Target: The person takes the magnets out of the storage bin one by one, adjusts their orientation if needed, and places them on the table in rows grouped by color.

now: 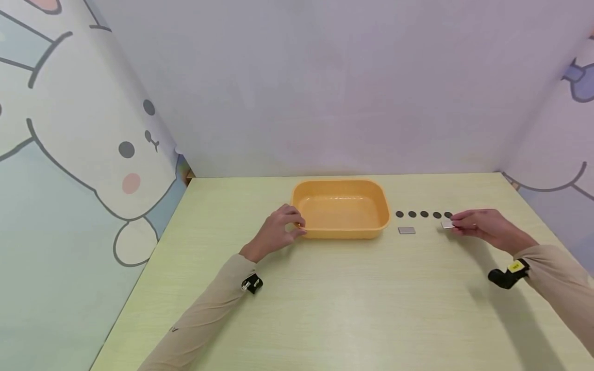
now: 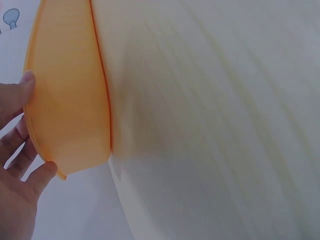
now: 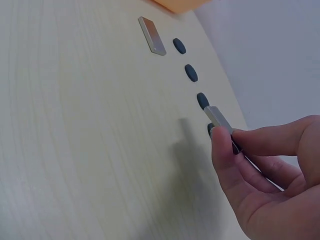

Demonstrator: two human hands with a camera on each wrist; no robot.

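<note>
My left hand [image 1: 277,231] grips the rim of a yellow-orange plastic basin [image 1: 341,234] at its front left corner. In the left wrist view its fingers lie along the rim of the basin [image 2: 70,100]. Over on the right, my right hand [image 1: 484,226] pinches a small flat silver block [image 1: 447,225] between thumb and fingers. The right wrist view shows this silver block [image 3: 218,119] held above the table, its far end hidden by the fingers. A second silver block [image 1: 407,230] lies flat between the basin and my right hand.
Several black discs [image 1: 412,214] lie in a row right of the basin, the last close to my right fingertips. The pale wood-grain table [image 1: 348,299] ends at a plain back wall [image 1: 343,93]. A cartoon-printed wall [image 1: 93,129] stands on the left.
</note>
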